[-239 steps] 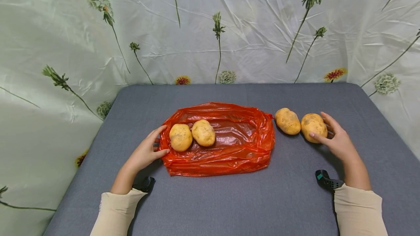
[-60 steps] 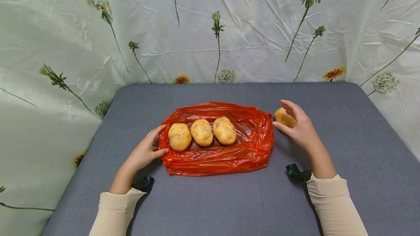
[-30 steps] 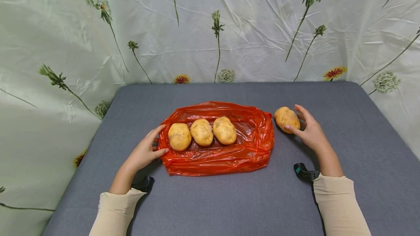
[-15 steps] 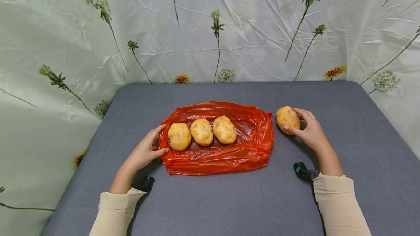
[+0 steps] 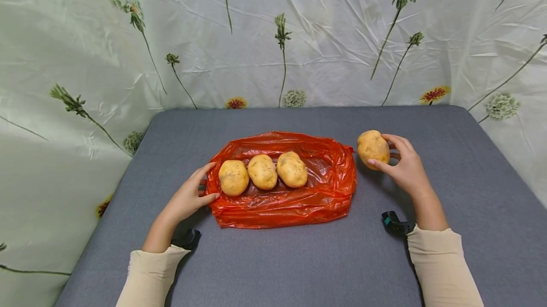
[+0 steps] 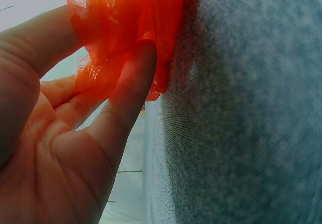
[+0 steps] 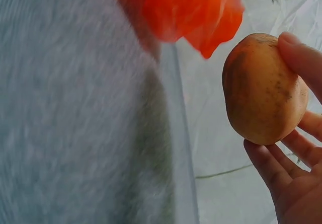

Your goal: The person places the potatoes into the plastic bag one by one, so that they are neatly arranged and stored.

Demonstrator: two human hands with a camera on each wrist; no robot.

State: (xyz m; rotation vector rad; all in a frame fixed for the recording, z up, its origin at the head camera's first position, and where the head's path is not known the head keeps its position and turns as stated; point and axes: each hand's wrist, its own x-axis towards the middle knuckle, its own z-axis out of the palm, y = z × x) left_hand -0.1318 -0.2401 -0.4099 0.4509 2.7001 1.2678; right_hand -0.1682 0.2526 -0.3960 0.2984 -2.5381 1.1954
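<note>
In the head view, a potato [image 5: 373,150] is raised just off the table, pinched between the thumb and fingers of my right hand [image 5: 406,167]. The right wrist view shows this potato [image 7: 264,89] apart from the tabletop, with a fingertip under it. Three more potatoes, the left [image 5: 233,178], middle [image 5: 262,172] and right [image 5: 292,169], lie in a row on an opened red plastic bag [image 5: 282,217]. My left hand [image 5: 188,198] holds the bag's left end, thumb and fingers spread around its edge. In the left wrist view, fingers lie against the crumpled plastic [image 6: 121,17].
The grey-blue table [image 5: 290,269] spreads around the bag. Behind it and along the left hangs a pale curtain [image 5: 239,69] printed with flowers. A black strap [image 5: 397,224] is on the right wrist, another [image 5: 187,239] on the left.
The third potato has gone from the right of the table onto the bag. My right hand then took hold of the last potato and raised it slightly. My left hand has stayed put.
</note>
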